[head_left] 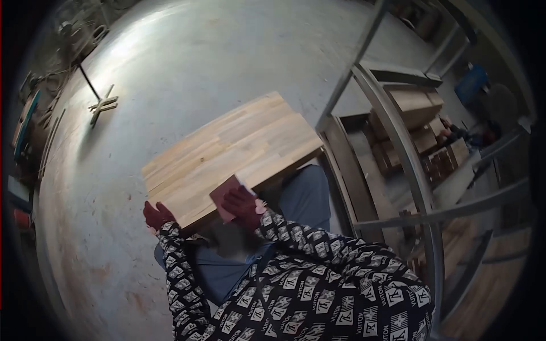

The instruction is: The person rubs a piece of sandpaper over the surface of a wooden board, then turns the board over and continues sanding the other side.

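A pale wooden board [227,145], made of joined strips, lies in front of me across my lap area. My right hand [242,203], in a dark red glove, presses a reddish-brown sheet of sandpaper [219,194] flat on the board near its close edge. Its fingers are bent over the sheet. At the board's left near corner is my left hand [158,216], gloved in the same red, with its fingers closed around the edge. The underside of the board is hidden from view.
To my right stands a metal frame rack [398,136] with stacked wooden pieces [412,108] behind it. A co-worker [486,133] is dimly visible beyond. A stand with a crossed wooden base [103,105] rests on the concrete floor [187,62] at left.
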Demonstrator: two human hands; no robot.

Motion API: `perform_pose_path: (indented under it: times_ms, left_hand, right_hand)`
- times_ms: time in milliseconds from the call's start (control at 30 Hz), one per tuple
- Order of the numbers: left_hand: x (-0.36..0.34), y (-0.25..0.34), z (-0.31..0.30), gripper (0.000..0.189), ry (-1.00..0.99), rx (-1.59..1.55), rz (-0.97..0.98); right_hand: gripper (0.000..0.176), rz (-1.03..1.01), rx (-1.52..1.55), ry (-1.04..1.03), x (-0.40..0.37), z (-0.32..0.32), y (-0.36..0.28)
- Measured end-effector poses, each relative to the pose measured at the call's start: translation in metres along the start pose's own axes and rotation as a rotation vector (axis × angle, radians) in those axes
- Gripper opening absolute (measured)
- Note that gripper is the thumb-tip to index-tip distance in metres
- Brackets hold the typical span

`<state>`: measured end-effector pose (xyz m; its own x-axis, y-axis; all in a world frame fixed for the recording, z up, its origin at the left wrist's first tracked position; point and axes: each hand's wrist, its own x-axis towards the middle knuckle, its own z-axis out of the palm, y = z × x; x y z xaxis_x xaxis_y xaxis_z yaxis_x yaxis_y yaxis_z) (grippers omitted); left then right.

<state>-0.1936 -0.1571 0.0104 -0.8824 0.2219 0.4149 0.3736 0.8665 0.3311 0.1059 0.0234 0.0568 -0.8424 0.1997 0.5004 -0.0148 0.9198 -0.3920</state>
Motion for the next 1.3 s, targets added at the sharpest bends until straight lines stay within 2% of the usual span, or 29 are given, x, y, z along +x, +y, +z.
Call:
perform_pose_path:
  times_ms: [67, 100, 167, 200, 267, 333, 367, 400, 433, 467, 533, 667, 733, 800, 867, 967, 1000, 1033, 1167, 1300]
  left_hand:
    - [-0.001, 0.01, -0.013, 0.053, -0.066, 0.036, -0.039]
    - [-0.001, 0.003, -0.006, 0.053, -0.025, 0.02, 0.009]
    - [0.0, 0.009, -0.013, 0.052, -0.053, 0.016, -0.023]
    - [0.001, 0.007, -0.009, 0.052, -0.055, 0.014, -0.03]
    - [0.004, 0.004, -0.008, 0.052, -0.055, 0.057, -0.031]
    - [0.005, -0.003, -0.005, 0.052, -0.053, 0.073, -0.009]
    - [0.005, 0.002, -0.012, 0.053, -0.068, 0.081, -0.009]
    - [0.007, 0.0, -0.011, 0.053, -0.071, 0.063, 0.011]
    - [0.007, 0.001, -0.013, 0.054, -0.085, 0.07, 0.014]
    - [0.007, 0.003, -0.017, 0.054, -0.1, 0.079, 0.017]
    - [0.009, -0.006, -0.006, 0.057, -0.105, 0.071, 0.016]
    - [0.008, -0.014, -0.001, 0.057, -0.112, 0.073, 0.019]
    - [0.009, -0.016, 0.003, 0.057, -0.121, 0.087, 0.005]
    - [0.011, -0.023, 0.011, 0.058, -0.091, 0.071, 0.022]
    - [0.014, -0.03, 0.02, 0.056, -0.074, 0.092, 0.032]
    - [0.016, -0.035, 0.025, 0.056, -0.07, 0.099, 0.035]
    - [0.015, -0.034, 0.024, 0.056, -0.07, 0.093, 0.035]
    - [0.015, -0.034, 0.022, 0.056, -0.075, 0.094, 0.029]
    - [0.014, -0.029, 0.018, 0.057, -0.089, 0.093, 0.035]
    - [0.014, -0.031, 0.02, 0.057, -0.051, 0.07, 0.071]
  right_hand:
    - [0.058, 0.134, -0.104, 0.087, -0.031, -0.032, 0.028]
    - [0.056, 0.182, -0.101, 0.073, -0.037, -0.055, 0.044]
    - [0.055, 0.29, -0.148, 0.09, -0.039, -0.089, 0.052]
    - [0.055, 0.305, -0.164, 0.09, -0.043, -0.083, 0.052]
    - [0.056, 0.44, -0.259, 0.225, -0.039, -0.033, 0.052]
    - [0.057, 0.359, 0.032, 0.303, -0.041, 0.063, 0.068]
    - [0.058, 0.399, 0.35, 0.393, -0.033, 0.111, 0.054]
    - [0.059, 0.447, 0.966, 0.535, -0.016, 0.156, 0.031]
    - [0.06, 0.453, 1.332, 0.634, 0.003, 0.18, 0.006]
    - [0.062, 0.423, 1.469, 0.645, 0.014, 0.203, -0.019]
    - [0.062, -0.005, -0.039, 0.147, 0.029, 0.125, -0.025]
    - [0.054, -0.017, -0.079, 0.223, 0.021, 0.05, 0.016]
    - [0.052, 0.116, -0.184, 0.27, 0.003, 0.007, 0.053]
    - [0.054, 0.294, -0.252, 0.174, -0.011, -0.036, 0.086]
    - [0.056, 0.501, -0.131, 0.068, -0.009, -0.08, 0.102]
    - [0.055, 0.541, -0.25, 0.252, -0.006, -0.047, 0.1]
    - [0.055, 0.572, -0.299, 0.333, -0.004, -0.013, 0.102]
    - [0.056, 0.496, -0.097, 0.438, -0.016, 0.064, 0.136]
    - [0.055, 0.162, -0.095, 0.328, 0.031, 0.107, 0.023]
    - [0.055, -0.008, -0.063, 0.244, 0.037, 0.112, -0.007]
